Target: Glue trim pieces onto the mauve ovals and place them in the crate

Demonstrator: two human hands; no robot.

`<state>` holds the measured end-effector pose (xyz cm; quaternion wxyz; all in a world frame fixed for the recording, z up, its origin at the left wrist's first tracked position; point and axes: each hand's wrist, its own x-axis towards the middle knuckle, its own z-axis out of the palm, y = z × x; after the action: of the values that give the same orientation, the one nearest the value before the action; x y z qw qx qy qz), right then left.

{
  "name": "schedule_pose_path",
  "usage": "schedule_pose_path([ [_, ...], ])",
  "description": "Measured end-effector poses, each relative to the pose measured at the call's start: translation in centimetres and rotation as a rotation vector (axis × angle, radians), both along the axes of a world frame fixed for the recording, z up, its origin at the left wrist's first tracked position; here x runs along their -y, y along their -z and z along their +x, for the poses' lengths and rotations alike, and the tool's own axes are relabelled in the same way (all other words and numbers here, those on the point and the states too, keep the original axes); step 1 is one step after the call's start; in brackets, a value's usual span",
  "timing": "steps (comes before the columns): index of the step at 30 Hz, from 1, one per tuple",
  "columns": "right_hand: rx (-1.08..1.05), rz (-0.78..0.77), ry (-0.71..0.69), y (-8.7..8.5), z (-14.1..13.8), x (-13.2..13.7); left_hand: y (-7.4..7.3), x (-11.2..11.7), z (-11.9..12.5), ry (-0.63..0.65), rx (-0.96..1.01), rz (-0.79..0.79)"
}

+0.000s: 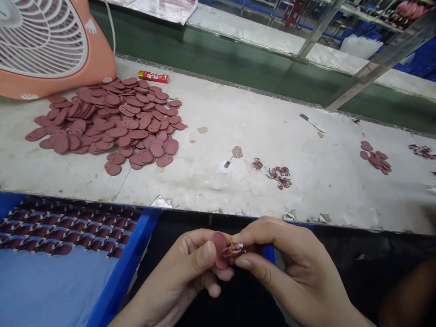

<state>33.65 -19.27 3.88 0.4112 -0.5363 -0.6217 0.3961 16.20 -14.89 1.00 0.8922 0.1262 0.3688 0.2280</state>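
Note:
Between the thumb and fingers of my left hand (194,263) is a flat maroon oval base (220,240). My right hand (289,259) pinches a tiny painted figurine (235,250) by thumb and forefinger. The figurine's lower end meets the face of the base; whether it sits in a hole I cannot tell. Both hands are in front of the bench edge. Beyond them, several similar figurines (279,175) lie loose on the bench top. A large heap of the same maroon bases (112,120) spreads over the bench at the left.
An orange fan (98,50) stands behind the heap, beside a red tube (153,76). Below left, a blue tray (136,259) holds rows of figurines on bases. A small brush (227,163) is on the white bench (204,195). More bases (376,159) lie right, near a blurred person's arm (408,295).

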Motion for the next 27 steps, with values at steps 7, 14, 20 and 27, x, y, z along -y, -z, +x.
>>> schedule_pose_path([
  [7,0.097,0.009,-0.078,-0.63,0.32,-0.35,0.39,0.01,0.14,0.025,-0.009,-0.002],
  [14,0.109,-0.004,-0.087,-0.40,0.38,-0.62,0.70,-0.07,0.37,0.027,-0.029,-0.012],
  [20,0.146,-0.042,-0.112,-0.34,0.96,-0.51,0.51,-0.21,0.40,0.028,-0.030,-0.041],
  [27,0.176,-0.001,-0.139,-0.57,0.84,-0.80,0.87,-0.19,0.50,0.024,-0.015,-0.024],
])
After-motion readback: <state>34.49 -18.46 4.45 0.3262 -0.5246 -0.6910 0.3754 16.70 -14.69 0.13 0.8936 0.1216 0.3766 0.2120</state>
